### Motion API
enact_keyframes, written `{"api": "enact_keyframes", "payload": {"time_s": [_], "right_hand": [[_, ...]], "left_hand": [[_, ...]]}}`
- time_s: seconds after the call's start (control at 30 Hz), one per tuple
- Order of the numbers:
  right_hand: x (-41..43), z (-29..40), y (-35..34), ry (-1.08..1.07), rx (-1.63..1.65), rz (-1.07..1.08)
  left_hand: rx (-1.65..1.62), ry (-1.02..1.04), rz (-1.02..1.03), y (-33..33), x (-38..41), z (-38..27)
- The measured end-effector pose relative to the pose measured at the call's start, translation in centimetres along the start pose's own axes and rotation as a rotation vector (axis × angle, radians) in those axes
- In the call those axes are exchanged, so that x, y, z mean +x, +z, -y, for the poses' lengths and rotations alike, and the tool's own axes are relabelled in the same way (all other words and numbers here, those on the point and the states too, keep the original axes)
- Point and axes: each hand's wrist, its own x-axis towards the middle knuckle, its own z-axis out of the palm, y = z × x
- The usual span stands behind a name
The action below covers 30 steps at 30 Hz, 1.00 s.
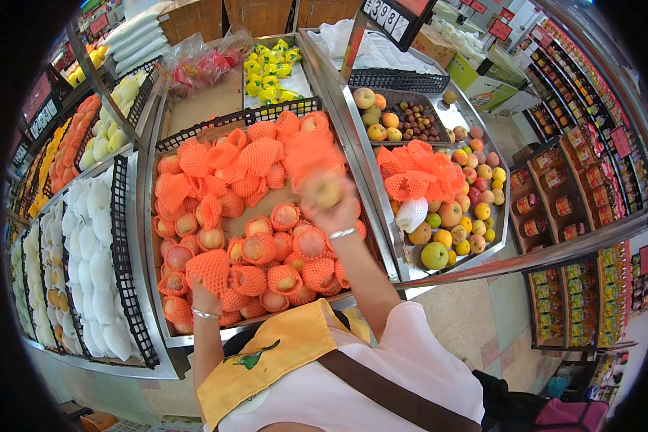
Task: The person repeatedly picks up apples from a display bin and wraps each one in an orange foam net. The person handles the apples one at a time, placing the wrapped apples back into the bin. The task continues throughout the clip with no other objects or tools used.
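My right hand (339, 211), with a silver bangle at the wrist, grips an apple (324, 193) that is blurred by motion. It is above the right side of a bin of apples, just below a blurred orange foam net (312, 154); whether the two touch I cannot tell. At the bin's near left my left hand (207, 298) holds an orange foam net sleeve (208, 270), which hides most of the fingers and whatever may be inside. Netted apples (259, 243) fill the near part of the bin. Loose empty-looking foam nets (216, 162) are heaped over the far left.
Right of a metal divider (356, 178), mixed loose fruit (470, 216) and more orange nets (421, 173) lie on a metal tray. White-netted fruit (89, 259) stands left behind a black plastic grid (121, 259). Yellow-wrapped fruit (270, 73) lies at the back. A price sign (391, 21) overhangs.
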Motion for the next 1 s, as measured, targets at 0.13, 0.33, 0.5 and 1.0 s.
{"api": "enact_keyframes", "payload": {"time_s": [0.13,0.33,0.5,1.0], "right_hand": [[3.1,10.8,-0.3,-0.454,-0.082,-0.15],[3.6,15.2,-5.3,-0.57,0.092,-0.312],[0.3,10.0,-4.5,-0.273,-0.126,-0.246],[-4.5,-14.0,5.8,1.072,-0.485,0.144]], "left_hand": [[0.053,-0.142,-0.21,0.4,-0.3,1.9],[0.237,-0.031,-0.056,2.2,0.5,0.5],[0.464,-0.042,-0.206,4.3,2.2,-0.9],[0.858,0.576,-0.492,2.3,-1.8,-1.6]]}}
